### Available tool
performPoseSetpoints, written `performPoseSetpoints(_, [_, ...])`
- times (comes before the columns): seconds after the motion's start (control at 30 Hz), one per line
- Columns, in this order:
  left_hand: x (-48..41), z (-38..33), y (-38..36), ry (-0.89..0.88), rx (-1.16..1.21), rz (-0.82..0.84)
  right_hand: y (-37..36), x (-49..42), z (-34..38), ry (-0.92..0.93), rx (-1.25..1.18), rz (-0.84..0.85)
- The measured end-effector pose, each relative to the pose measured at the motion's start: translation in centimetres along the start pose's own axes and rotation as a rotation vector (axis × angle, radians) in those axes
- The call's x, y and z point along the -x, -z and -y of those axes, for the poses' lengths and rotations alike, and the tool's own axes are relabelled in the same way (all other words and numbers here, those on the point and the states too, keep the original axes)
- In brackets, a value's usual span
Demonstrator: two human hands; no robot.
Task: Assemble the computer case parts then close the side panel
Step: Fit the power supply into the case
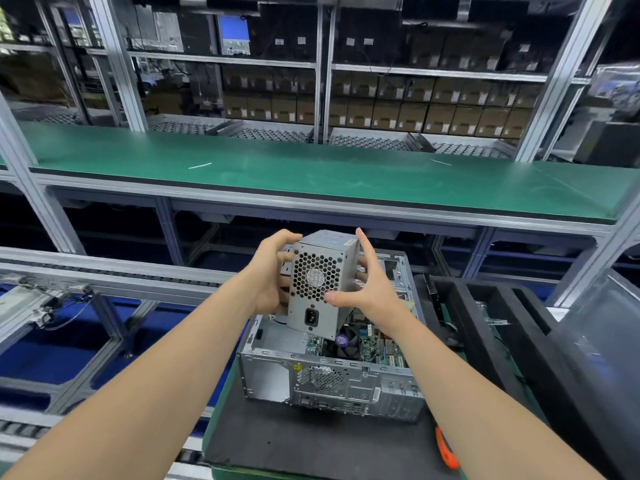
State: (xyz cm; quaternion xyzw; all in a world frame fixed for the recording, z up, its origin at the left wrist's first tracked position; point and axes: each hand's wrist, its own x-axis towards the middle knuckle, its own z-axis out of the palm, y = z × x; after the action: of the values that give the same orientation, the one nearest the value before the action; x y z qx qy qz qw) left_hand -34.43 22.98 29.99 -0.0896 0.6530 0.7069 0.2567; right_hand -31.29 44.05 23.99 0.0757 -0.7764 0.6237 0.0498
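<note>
- The PSU (317, 282) is held in the middle of the frame, above the open case (332, 382). It is tilted, with its honeycomb fan grille and power socket facing the camera.
- The left hand (268, 271) grips the PSU's left side, with the fingers curled over the upper left corner and round the back.
- The right hand (372, 292) holds the right side: the thumb presses on the grille face, the index finger stands straight up along the right edge, and the other fingers wrap behind.
- The PSU's lower corner overlaps the cooler fan (346, 341) in the picture; whether they touch cannot be told.
- The case lies on its side in the lower centre, open side up and rear panel toward the camera. The board (381, 348) shows inside.
- The case rests on a black mat (311, 441).
- An orange handle (446, 452) lies at the mat's lower right edge.
- A black foam tray (485, 306) with long slots sits just to the right of the case.
- A green bench (311, 171) runs across the upper middle of the frame.
- Behind the bench, racks hold rows of brown boxes (415, 112).
- At the left, a roller conveyor (104, 271) runs across.
</note>
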Motion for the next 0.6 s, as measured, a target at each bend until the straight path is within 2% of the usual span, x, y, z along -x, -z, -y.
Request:
performPoseSetpoints(0.1, [-0.2,0.1,0.8,0.114,0.0,0.23,-0.2,-0.2,-0.3,0.041,0.001,0.027])
performPoseSetpoints(0.17, [-0.3,0.4,0.7,0.138,0.015,0.3,-0.5,-0.4,-0.6,0.04,0.01,0.042])
performPoseSetpoints(0.27, [-1.0,1.3,0.7,0.139,0.115,0.187,-0.9,-0.5,-1.2,0.0,0.041,0.08])
performPoseSetpoints(0.33, [-1.5,2.0,1.2,0.125,0.191,0.118,-0.6,-0.8,-1.5,-0.057,-0.054,0.141])
performPoseSetpoints(0.4, [-1.8,2.5,1.8,0.093,0.248,0.088,-0.1,-1.3,-2.0,-0.16,-0.138,0.06])
performPoseSetpoints(0.5, [-2.1,2.6,3.0,0.016,0.227,0.07,0.4,-2.0,-4.1,-0.486,-0.098,-0.236])
performPoseSetpoints(0.53, [-2.2,2.7,3.3,-0.01,0.202,0.064,0.3,-1.8,-5.0,-0.605,-0.08,-0.259])
performPoseSetpoints(0.6, [-2.4,2.9,4.1,-0.052,0.157,0.068,-0.3,-1.5,-6.5,-0.763,-0.18,-0.178])
